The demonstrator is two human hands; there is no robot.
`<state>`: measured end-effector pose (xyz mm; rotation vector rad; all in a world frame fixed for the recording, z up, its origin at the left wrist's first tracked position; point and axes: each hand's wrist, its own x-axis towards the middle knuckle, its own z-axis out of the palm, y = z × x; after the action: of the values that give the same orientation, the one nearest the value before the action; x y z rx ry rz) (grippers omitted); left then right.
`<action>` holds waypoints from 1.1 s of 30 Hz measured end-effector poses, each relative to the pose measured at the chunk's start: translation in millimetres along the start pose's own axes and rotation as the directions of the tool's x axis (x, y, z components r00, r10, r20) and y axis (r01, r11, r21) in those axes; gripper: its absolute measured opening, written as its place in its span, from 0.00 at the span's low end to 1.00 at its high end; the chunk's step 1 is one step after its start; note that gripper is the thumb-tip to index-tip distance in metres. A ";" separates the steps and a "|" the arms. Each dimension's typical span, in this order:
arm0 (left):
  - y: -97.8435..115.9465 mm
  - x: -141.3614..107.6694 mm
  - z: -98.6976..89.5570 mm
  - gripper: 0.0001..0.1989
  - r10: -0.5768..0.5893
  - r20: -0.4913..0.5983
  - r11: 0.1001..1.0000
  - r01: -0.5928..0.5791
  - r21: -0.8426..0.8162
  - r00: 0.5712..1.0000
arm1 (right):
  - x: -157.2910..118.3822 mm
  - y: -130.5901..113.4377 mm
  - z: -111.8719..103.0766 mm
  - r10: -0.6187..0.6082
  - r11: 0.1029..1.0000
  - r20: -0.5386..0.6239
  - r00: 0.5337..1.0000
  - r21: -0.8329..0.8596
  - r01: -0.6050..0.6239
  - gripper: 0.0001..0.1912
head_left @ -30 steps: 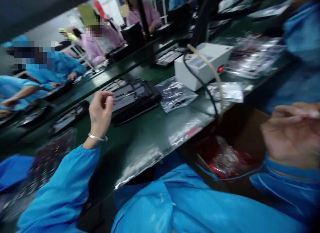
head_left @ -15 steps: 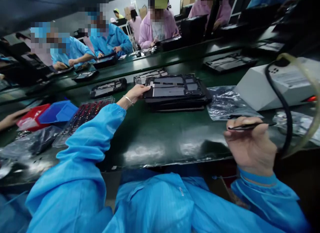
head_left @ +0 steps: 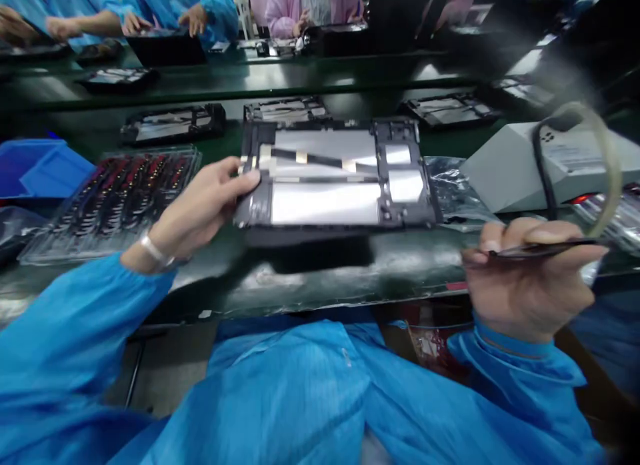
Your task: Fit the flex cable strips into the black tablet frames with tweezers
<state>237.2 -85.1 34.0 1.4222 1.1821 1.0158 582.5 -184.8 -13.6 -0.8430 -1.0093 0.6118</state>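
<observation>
My left hand [head_left: 203, 202] is closed on the left edge of an opened tablet [head_left: 325, 202], thumb on top. The tablet has a black frame, silver battery panels and dark strips running across it, and it hangs tilted above the green bench. What lies directly beneath it is mostly hidden by the tablet and a dark area. Off to the right, apart from the tablet, my right hand [head_left: 530, 282] has its fingers closed around thin black tweezers [head_left: 545, 250], tip pointing left.
A clear plastic tray [head_left: 115, 198] of small circuit boards and a blue bin [head_left: 45, 168] stand left. Other opened tablets [head_left: 173, 124] lie behind. On the right are a plastic bag [head_left: 453, 185] and a grey box-shaped device [head_left: 530, 165] with a hose. Co-workers sit across the bench.
My left hand has drawn the tablet from the stack toward me, tilting its inside into view. The right hand still holds the tweezers. The head view has turned downward and levelled.
</observation>
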 end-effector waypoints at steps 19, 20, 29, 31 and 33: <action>-50.7 -61.7 -33.1 0.22 0.315 0.406 0.104 -0.457 0.884 0.858 | 28.2 72.1 121.6 0.289 0.925 0.516 0.806 -0.368 -0.096 0.15; -51.5 -55.3 -26.1 0.22 0.329 0.466 0.109 -0.523 0.845 0.822 | 26.2 71.9 118.7 0.288 0.916 0.523 0.802 -0.394 -0.072 0.15; -58.7 -22.9 16.1 0.22 0.195 0.627 0.136 -0.654 0.744 0.754 | 25.0 67.9 116.7 0.275 0.849 0.581 0.766 -0.521 0.091 0.15; -60.3 -23.4 15.2 0.22 0.228 0.637 0.103 -0.669 0.736 0.736 | 25.4 66.8 117.4 0.268 0.838 0.596 0.757 -0.532 0.122 0.15; -62.2 -24.3 13.6 0.22 0.268 0.644 0.065 -0.680 0.730 0.717 | 25.5 65.3 118.1 0.258 0.826 0.607 0.752 -0.542 0.154 0.14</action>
<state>236.3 -109.0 -29.8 3.0796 1.0233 0.2281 482.0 -91.7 -23.4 -1.2180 -1.8976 0.6897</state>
